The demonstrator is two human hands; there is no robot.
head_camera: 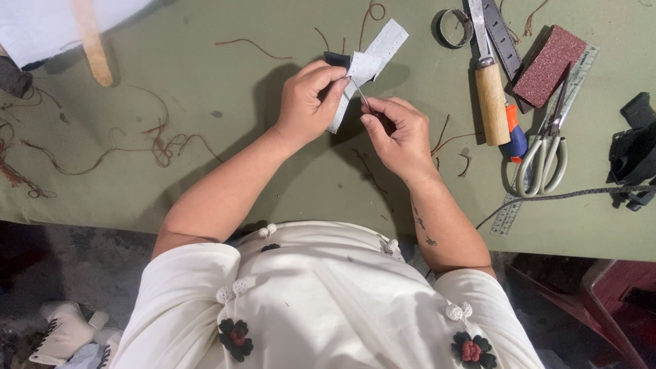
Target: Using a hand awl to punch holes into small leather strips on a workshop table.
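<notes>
1. The left hand (309,101) pinches a pale grey strip of material (369,65) with a dark piece behind it, held just above the green bench (225,171).
2. The right hand (400,133) grips a thin needle (361,93) between fingertips, its tip touching the strip.
3. To the right lie scissors (544,147), a wooden-handled knife (489,82), a sanding block (549,65) and a metal ruler (547,137).
4. Brown thread scraps (160,143) lie scattered at the left.
</notes>
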